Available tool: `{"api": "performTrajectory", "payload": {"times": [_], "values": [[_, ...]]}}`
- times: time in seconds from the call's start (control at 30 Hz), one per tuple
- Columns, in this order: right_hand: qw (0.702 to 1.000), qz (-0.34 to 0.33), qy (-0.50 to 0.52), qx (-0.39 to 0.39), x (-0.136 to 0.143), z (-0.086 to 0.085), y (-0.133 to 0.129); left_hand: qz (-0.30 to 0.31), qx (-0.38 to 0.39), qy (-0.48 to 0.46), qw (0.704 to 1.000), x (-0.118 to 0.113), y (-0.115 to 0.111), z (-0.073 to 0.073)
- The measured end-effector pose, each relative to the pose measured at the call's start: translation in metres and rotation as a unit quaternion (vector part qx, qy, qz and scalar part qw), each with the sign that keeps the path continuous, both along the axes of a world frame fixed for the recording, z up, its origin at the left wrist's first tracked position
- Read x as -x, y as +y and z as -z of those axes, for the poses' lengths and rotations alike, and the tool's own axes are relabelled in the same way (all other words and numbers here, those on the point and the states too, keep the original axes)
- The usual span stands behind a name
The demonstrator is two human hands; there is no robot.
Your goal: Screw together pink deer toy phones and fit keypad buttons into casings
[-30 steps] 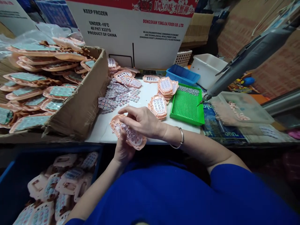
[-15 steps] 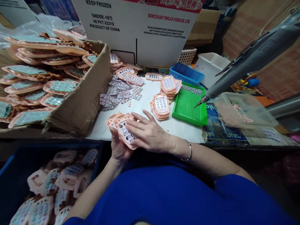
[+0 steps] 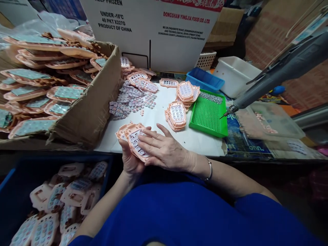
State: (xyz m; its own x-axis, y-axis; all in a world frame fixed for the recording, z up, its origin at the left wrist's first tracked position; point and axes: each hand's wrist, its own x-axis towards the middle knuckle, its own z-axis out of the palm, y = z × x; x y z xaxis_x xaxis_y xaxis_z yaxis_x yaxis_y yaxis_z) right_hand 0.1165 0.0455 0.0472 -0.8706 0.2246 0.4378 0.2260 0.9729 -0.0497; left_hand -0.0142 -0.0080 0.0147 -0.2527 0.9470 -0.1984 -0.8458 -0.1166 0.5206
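A peach plastic shell (image 3: 135, 138) with a pale keypad sheet in it is tilted at the front edge of the white work surface. My left hand (image 3: 132, 160) grips it from below and the left side, thumb on its rim. Across its right part lies my right hand (image 3: 164, 148), palm down with fingers spread, hiding some of the keys. Another peach shell (image 3: 121, 132) sits just behind and left of the held one. Beyond are a heap of small keypad pieces (image 3: 130, 99) and stacked shells with keypads (image 3: 177, 114).
A cardboard box (image 3: 88, 102) piled with shells stands left. Below it is a blue bin (image 3: 12, 177) of shells. Right are a green tray (image 3: 208, 114) with screws, a hanging grey screwdriver (image 3: 266, 77), a blue tray (image 3: 205, 80) and a clear container (image 3: 276, 123).
My right hand has shifted slightly right on the shell, and more of the keypad shows. The screwdriver appears a little farther right.
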Motion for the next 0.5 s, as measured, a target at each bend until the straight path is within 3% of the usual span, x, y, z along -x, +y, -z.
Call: {"api": "performTrajectory", "payload": {"times": [0.1,0.37,0.5], "values": [[0.999,0.013,-0.033,0.01,0.003,0.001,-0.002,0.023,-0.003,0.008,1.0,-0.004,0.0,0.001],[0.998,0.057,0.002,0.005,0.012,0.011,-0.019,0.056,0.008,0.023,0.998,-0.001,-0.006,0.013],[0.997,0.072,0.009,0.023,0.014,0.009,-0.021,0.028,0.008,0.047,0.998,-0.004,-0.008,0.016]]}}
